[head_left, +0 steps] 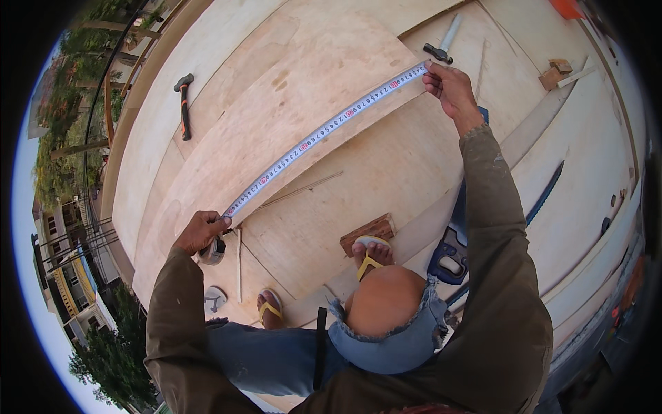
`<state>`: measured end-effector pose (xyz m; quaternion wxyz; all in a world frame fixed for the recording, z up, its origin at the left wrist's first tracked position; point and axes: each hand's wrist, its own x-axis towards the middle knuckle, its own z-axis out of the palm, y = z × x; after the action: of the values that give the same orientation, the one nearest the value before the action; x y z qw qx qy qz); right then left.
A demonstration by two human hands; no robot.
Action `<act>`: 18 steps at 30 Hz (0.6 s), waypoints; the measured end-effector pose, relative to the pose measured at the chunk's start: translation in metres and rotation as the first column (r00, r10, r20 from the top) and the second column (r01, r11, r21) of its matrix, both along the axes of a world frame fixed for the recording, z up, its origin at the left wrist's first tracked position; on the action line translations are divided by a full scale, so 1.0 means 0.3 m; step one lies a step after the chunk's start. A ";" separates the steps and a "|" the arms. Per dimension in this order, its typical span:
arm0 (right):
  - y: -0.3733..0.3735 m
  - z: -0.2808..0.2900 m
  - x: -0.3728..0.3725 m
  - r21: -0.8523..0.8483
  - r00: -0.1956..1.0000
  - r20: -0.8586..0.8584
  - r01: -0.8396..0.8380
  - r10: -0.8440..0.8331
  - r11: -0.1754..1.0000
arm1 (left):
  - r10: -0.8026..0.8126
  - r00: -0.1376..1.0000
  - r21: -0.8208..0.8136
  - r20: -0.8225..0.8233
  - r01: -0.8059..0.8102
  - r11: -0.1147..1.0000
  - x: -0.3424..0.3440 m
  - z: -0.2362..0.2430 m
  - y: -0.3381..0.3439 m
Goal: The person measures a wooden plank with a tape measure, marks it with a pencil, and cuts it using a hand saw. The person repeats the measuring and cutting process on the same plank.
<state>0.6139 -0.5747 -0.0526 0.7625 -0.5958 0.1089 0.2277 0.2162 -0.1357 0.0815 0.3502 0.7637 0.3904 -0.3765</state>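
Observation:
A white tape measure blade (327, 131) is stretched along the near edge of a long plywood board (276, 90). My right hand (449, 91) pinches the blade's far right end near the board's corner. At the lower left, my left hand (201, 232) is closed on the blade with the thumb pressing it at the board's edge. The tape measure's round case (213, 252) hangs just below that hand, partly hidden by it. Between my hands the blade lies along the wood with its marks facing up.
A hammer with a black and orange handle (185, 110) lies left; another hammer (445, 41) lies beyond my right hand. A blue-handled saw (452, 252) rests by my right forearm. Wood blocks (369, 233) sit near my sandalled foot. Buildings (72, 283) show past the left edge.

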 end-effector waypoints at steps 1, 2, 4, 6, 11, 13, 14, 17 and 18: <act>0.012 -0.003 0.058 -0.053 0.999 0.033 0.002 -0.001 0.999 | -0.003 1.000 0.042 0.018 0.003 0.999 -0.027 0.009 0.033; 0.028 -0.001 0.108 -0.106 0.998 0.065 0.005 0.002 0.994 | -0.020 1.000 0.123 0.002 0.020 0.992 -0.052 0.012 0.055; 0.085 -0.002 0.176 -0.214 0.992 0.126 0.007 0.021 0.977 | -0.007 0.998 0.109 0.070 -0.001 0.994 -0.087 0.008 0.081; 0.154 -0.006 0.211 -0.325 0.984 0.171 0.012 0.047 0.945 | 0.013 0.992 0.093 0.122 -0.024 0.995 -0.105 -0.001 0.100; 0.214 -0.010 0.237 -0.523 0.985 0.132 -0.029 0.115 0.852 | -0.050 0.987 0.182 0.155 0.021 0.983 -0.073 -0.084 0.127; 0.215 0.002 0.228 -0.600 0.972 0.137 -0.071 0.189 0.797 | -0.116 0.978 0.320 0.176 0.054 0.946 -0.058 -0.115 0.124; 0.217 0.012 0.222 -0.634 0.962 0.151 -0.083 0.229 0.769 | -0.140 0.976 0.393 0.165 0.065 0.917 -0.044 -0.126 0.127; 0.205 0.048 0.180 -0.643 0.932 0.240 -0.058 0.272 0.764 | -0.145 0.987 0.486 0.063 0.096 0.868 0.013 -0.151 0.143; 0.194 0.061 0.157 -0.648 0.927 0.267 -0.031 0.265 0.761 | -0.141 0.989 0.514 0.038 0.102 0.852 0.032 -0.159 0.150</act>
<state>0.6610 -0.5166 -0.0342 0.5033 -0.8541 -0.0035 0.1308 0.2258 -0.0908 0.0338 0.1251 0.8655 0.4141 -0.2525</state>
